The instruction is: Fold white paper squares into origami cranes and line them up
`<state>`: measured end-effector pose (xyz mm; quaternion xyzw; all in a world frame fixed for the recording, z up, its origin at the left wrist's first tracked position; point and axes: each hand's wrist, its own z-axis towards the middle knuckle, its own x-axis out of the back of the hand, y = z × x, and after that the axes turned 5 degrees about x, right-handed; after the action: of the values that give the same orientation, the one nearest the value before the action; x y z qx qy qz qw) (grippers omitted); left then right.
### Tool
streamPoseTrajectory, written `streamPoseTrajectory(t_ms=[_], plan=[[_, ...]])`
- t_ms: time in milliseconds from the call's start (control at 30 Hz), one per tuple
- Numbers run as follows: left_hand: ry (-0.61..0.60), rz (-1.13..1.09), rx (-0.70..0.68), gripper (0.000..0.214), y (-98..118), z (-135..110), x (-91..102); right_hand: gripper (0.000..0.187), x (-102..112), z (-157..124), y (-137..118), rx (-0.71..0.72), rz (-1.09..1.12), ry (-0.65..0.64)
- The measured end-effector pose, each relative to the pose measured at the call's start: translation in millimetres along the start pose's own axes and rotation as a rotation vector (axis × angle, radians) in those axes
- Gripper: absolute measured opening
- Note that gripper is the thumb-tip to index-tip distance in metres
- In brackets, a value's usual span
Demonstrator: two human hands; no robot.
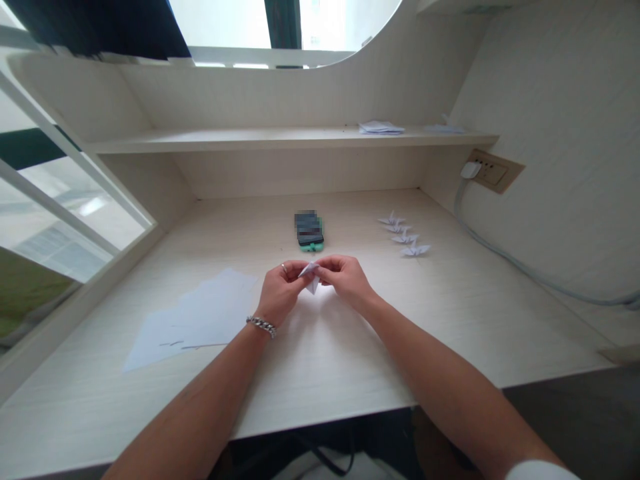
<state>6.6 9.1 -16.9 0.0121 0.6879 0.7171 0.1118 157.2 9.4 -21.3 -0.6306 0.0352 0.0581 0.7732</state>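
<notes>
A small piece of folded white paper (313, 283) is held just above the desk, pinched from both sides. My left hand (283, 287), with a ring on one finger and a chain bracelet at the wrist, closes thumb and fingers on its left edge. On the other side, my right hand (347, 279) grips its upper right part between thumb and fingers. Part of the paper is hidden by the fingertips. Several folded paper cranes (415, 249) stand in a slanting row on the desk to the right.
White paper sheets (200, 313) lie spread at the left. A phone (310, 230) with a green edge lies beyond my hands. Folded papers (381, 127) rest on the shelf (250, 142). From a wall socket (495, 171), a grey cable (520, 264) runs along the right side.
</notes>
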Motion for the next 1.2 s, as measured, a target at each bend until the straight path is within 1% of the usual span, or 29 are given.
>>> streamPoseTrajectory(t_ms=[67, 233, 333, 467, 567, 667, 733, 933, 1200], plan=[[-0.006, -0.04, 0.009, 0.031, 1.4, -0.9, 0.6, 0.03, 0.4, -0.1, -0.6, -0.015, 0.016, 0.01], [-0.074, -0.259, 0.086, 0.026, 6.2, -2.1, 1.0, 0.03, 1.6, 0.5, -6.4, -0.07, 0.091, 0.062], [-0.06, -0.277, 0.114, 0.024, 6.1, -0.8, 0.0, 0.028, 1.3, 0.2, -9.1, -0.076, 0.079, 0.071], [-0.062, -0.291, 0.116, 0.025, 2.7, 0.9, -0.1, 0.025, 0.8, -1.0, -10.6, -0.068, 0.05, 0.064], [-0.097, -0.277, 0.118, 0.028, 1.6, 0.6, 0.4, 0.024, 1.4, -1.3, -9.9, -0.049, 0.017, 0.051], [-0.102, -0.233, 0.12, 0.032, 2.3, -0.3, 0.4, 0.025, 2.1, -1.0, -7.7, -0.028, -0.004, 0.043], [-0.083, -0.201, 0.126, 0.034, 2.8, -0.6, 0.3, 0.026, 2.1, -0.9, -6.8, -0.026, -0.003, 0.036], [0.024, -0.115, 0.131, 0.034, 0.6, 1.1, 1.1, 0.033, 0.9, -1.6, -8.7, -0.067, 0.066, -0.01], [0.07, -0.052, 0.099, 0.031, 2.2, 1.0, 0.0, 0.031, -1.7, -1.7, -2.5, -0.003, 0.004, 0.02]])
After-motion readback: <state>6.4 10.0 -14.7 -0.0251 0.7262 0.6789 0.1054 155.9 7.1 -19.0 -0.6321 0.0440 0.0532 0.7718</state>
